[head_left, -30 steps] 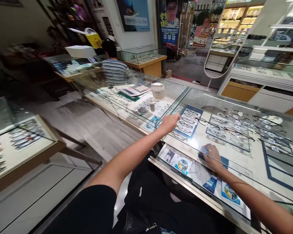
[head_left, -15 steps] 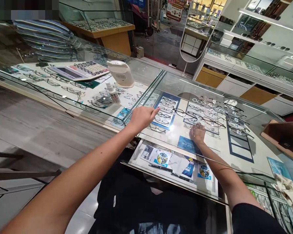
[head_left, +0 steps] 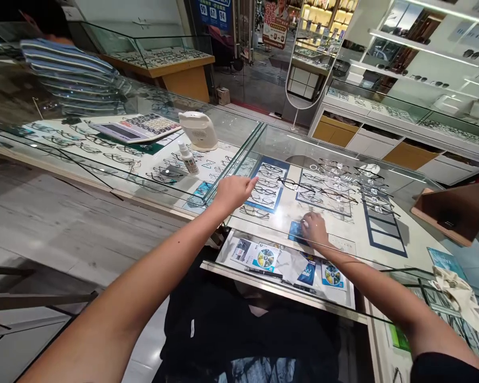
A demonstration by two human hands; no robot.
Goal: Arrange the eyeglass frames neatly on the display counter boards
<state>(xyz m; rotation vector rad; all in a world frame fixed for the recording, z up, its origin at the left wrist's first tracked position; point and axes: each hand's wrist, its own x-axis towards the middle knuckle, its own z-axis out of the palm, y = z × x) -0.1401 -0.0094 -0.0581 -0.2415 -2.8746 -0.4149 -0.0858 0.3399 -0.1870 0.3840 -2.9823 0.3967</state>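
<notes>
My left hand (head_left: 234, 192) rests at the glass edge of the display counter, near the divider between two cases. Its fingers are curled and the thumb points right; whether they grip anything is hidden. Seen through the glass, my right hand (head_left: 314, 229) is low inside the case with its fingers bent but apart, touching or just over a blue card (head_left: 296, 232). Beyond it, black-framed eyeglasses (head_left: 297, 185) stand in rows. More glasses lie on a blue-bordered tray (head_left: 280, 198) between my hands. Below, a pulled-out drawer (head_left: 229, 258) holds leaflets and pens.
On the left case are a calculator (head_left: 138, 127), a white speaker-like device (head_left: 198, 130) and a spray bottle (head_left: 189, 159). A person in a striped shirt (head_left: 75, 74) is across the counter. A brown tray (head_left: 443, 215) and a pale cloth (head_left: 459, 295) lie at right.
My right hand has moved left and slightly nearer to me, onto the blue card. My left hand stays at the glass edge. The view has tilted up a little.
</notes>
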